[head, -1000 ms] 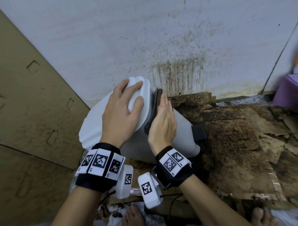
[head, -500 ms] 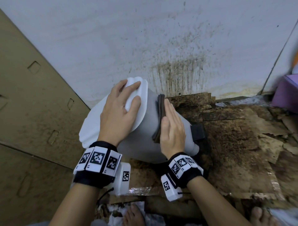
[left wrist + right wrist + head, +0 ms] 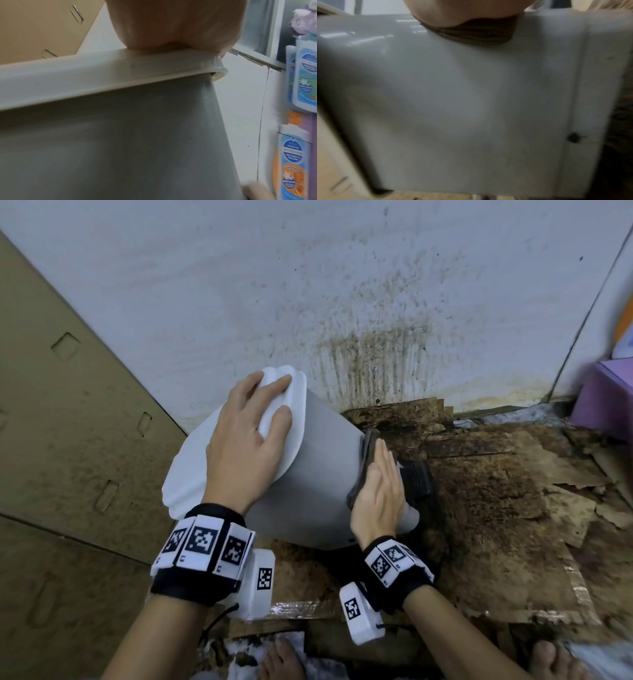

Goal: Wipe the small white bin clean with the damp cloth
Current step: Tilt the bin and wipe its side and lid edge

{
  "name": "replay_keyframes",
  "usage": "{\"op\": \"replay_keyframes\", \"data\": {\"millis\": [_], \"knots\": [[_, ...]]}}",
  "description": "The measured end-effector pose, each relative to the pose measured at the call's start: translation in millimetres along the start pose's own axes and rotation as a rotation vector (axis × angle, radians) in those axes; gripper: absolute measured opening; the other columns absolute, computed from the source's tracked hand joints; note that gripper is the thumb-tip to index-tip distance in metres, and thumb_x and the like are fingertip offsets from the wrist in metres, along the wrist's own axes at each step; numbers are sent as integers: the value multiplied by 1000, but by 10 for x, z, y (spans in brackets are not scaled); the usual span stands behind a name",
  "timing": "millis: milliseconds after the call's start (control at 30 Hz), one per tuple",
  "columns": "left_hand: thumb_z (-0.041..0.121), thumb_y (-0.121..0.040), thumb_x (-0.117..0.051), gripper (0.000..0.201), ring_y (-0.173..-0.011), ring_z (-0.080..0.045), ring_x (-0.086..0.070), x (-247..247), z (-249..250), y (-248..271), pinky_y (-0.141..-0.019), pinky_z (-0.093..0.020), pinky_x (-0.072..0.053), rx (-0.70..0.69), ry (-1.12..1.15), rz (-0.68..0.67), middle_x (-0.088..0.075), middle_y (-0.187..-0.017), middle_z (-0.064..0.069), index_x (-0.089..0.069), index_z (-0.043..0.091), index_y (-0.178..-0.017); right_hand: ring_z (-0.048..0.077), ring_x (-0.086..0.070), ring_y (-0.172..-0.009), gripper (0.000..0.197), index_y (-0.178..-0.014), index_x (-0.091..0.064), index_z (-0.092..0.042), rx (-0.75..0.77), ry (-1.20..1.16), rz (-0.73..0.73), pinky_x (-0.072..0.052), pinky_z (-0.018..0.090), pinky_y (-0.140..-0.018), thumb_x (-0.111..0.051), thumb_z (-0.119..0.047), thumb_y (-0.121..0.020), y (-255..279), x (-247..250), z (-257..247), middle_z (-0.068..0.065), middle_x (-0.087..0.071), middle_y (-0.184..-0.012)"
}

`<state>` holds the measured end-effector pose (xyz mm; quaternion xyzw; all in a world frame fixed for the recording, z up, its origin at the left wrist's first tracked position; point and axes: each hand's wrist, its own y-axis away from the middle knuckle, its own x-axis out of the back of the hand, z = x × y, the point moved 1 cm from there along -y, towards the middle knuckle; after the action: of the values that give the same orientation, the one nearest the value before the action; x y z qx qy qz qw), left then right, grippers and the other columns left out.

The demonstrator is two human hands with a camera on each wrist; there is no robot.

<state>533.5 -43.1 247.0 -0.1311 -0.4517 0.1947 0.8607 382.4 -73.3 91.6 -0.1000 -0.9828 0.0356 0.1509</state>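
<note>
The small white bin [image 3: 322, 470] leans tilted on the floor, its lid toward the upper left and its base toward the lower right. My left hand [image 3: 250, 436] lies flat on the white lid [image 3: 294, 412], fingers spread and straight. My right hand [image 3: 380, 491] presses a dark brown cloth [image 3: 364, 453] flat against the grey side near the base, fingers straight. In the left wrist view the lid rim [image 3: 102, 75] crosses above the bin wall [image 3: 120, 148]. The blurred right wrist view shows the cloth [image 3: 476, 35] under my palm on the bin wall [image 3: 471, 108].
A stained white wall [image 3: 342, 302] rises behind the bin. Cardboard sheets [image 3: 68, 440] lean at the left. Dirty, torn cardboard [image 3: 496, 508] covers the floor at the right. A purple object [image 3: 606, 398] sits at the far right. My bare feet [image 3: 284, 659] are at the bottom edge.
My right hand has slid the cloth down the bin's side from near the lid toward the base. The left hand stays on the lid.
</note>
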Motion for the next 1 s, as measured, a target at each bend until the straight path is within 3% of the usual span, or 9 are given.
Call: {"op": "replay_keyframes", "data": {"millis": [233,367,467,733,1000], "knots": [[43,-98,-42,44,-140,-6,-37,-78,84,53,-97,-28,-32,-37,-38,-18,-39,-153,13,-55,40,-140,0,-9,-152,69,-159,-21,-23,205,-101,-102,-8,28,-125,-3,-45,-96,70,-132,-869,-11,-18,-165],[44,-98,-43,44,-140,-4,-37,-59,56,38,-99,-27,-32,-33,-22,-25,-39,-153,14,-54,41,-140,3,-14,-152,60,-158,-24,-16,385,-81,-134,-17,37,-124,-10,-36,-103,14,-97,-848,-6,-22,-165],[45,-98,-43,43,-140,-4,-36,-43,27,27,-99,-29,-33,-29,-7,-30,-39,-153,15,-54,41,-140,5,-17,-152,56,-158,-26,-16,434,-75,-139,-21,39,-123,-13,-29,-105,-53,-72,-650,-7,-25,-164],[44,-99,-44,42,-140,-6,-36,-75,119,27,-98,-30,-33,-24,-12,-54,-37,-153,15,-54,42,-139,-1,-24,-148,57,-155,-34,-19,158,-81,-114,-18,27,-123,-16,-31,-102,-151,156,48,-9,-32,-161],[47,-97,-40,45,-139,-8,-37,-153,214,13,-99,-32,-36,-40,-46,-64,-36,-154,15,-54,42,-139,-1,-22,-148,61,-156,-31,-21,36,-133,-154,-15,28,-124,-16,-33,-99,-170,251,21,-10,-29,-162]]}}
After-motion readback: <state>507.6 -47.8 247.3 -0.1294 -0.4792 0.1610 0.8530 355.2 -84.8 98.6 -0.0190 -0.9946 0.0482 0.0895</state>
